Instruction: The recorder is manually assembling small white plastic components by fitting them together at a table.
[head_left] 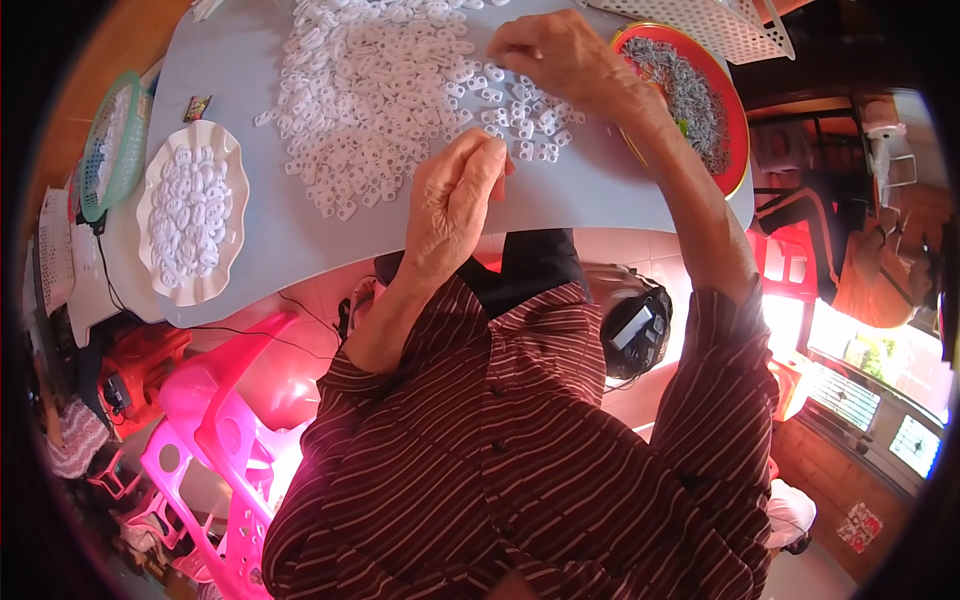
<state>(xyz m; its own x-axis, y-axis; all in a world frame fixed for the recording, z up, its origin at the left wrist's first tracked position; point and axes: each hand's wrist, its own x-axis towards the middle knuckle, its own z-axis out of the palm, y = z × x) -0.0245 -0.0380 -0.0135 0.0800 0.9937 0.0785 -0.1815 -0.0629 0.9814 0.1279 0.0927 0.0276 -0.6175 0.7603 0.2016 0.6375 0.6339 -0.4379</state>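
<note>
My left hand (pixel 455 200) is closed at the near edge of the white pieces, fingers curled under the thumb; whatever it holds is hidden. My right hand (pixel 565 60) reaches over the far right of the table, its fingers bent together and pointing left above the pieces. I cannot make out anything in its grip. A wide heap of small white plastic pieces with holes (pixel 365 110) covers the table's middle. A looser group of the same pieces (pixel 525 125) lies between my hands. Beside my right forearm stands a red tray (pixel 738 110) of small grey metal-looking parts (pixel 690 100).
A scalloped white dish (pixel 235 245) of white pieces stands on the grey-blue table (pixel 270 225) at left, near a green basket (pixel 98 200). A perforated white basket (pixel 735 30) sits at the far right. Pink plastic chairs (pixel 215 430) stand lower left. Another person (pixel 875 260) is at right.
</note>
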